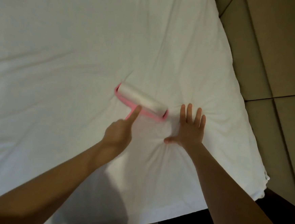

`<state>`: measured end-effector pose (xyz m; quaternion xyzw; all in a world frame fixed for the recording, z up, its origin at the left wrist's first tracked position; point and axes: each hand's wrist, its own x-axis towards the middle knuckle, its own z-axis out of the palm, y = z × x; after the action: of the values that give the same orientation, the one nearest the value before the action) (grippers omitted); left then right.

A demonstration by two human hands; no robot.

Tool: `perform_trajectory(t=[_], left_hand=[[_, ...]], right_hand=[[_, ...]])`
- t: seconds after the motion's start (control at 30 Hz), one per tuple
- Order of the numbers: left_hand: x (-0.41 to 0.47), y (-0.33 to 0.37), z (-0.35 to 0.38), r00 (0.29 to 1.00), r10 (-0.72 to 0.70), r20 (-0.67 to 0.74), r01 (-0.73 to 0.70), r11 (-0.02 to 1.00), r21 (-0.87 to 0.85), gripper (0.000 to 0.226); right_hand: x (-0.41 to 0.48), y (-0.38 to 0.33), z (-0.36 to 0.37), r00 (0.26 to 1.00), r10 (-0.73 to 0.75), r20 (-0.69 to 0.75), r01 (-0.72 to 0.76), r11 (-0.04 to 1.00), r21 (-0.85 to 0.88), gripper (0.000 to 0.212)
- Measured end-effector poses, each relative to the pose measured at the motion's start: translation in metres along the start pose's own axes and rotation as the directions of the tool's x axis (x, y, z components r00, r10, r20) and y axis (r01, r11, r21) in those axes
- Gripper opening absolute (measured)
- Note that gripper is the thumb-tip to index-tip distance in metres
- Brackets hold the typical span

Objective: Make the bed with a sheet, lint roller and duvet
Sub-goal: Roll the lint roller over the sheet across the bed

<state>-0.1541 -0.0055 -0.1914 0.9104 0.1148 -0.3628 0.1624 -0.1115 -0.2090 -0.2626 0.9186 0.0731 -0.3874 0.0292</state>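
Now we lint-roll mid-frame: left hand (119, 132) grips the pink-framed white roller (140, 102), right hand (189, 127) splayed flat on the white fabric sheet (59, 52), which the next stroke needs taut

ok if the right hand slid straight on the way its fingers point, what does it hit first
Only sheet, as far as the picture shows. The right hand lies flat, fingers pointing ahead; the roller sits left of that line, the padded wall right of it.

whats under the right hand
The right hand presses flat, fingers spread, on the white sheet, which puckers into creases around it. Whatever lies beneath the sheet is covered and cannot be seen.
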Motion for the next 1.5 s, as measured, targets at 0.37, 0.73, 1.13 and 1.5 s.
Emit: perform_trajectory(t=[0.37, 0.73, 1.13, 1.5], left_hand=[[0.035, 0.035, -0.043, 0.95, 0.203, -0.235, -0.207, 0.978, 0.01, 0.077], [0.12, 0.142, -0.056, 0.92, 0.362, -0.151, -0.359, 0.932, 0.044, 0.054], [0.047, 0.06, -0.02, 0.964, 0.265, -0.028, -0.265, 0.964, -0.004, 0.058], [-0.1, -0.078, 0.026, 0.995, 0.073, 0.061, -0.077, 0.995, 0.067, 0.069]], right_hand=[[-0.018, 0.02, -0.018, 0.992, 0.086, -0.092, -0.079, 0.993, 0.083, 0.127], [-0.002, 0.031, -0.005, 0.985, 0.169, 0.016, -0.169, 0.969, 0.181, 0.137], [-0.028, 0.018, -0.005, 0.985, 0.17, 0.039, -0.175, 0.968, 0.179, 0.132], [-0.143, -0.08, 0.034, 0.966, -0.06, 0.252, 0.03, 0.992, 0.123, 0.122]])
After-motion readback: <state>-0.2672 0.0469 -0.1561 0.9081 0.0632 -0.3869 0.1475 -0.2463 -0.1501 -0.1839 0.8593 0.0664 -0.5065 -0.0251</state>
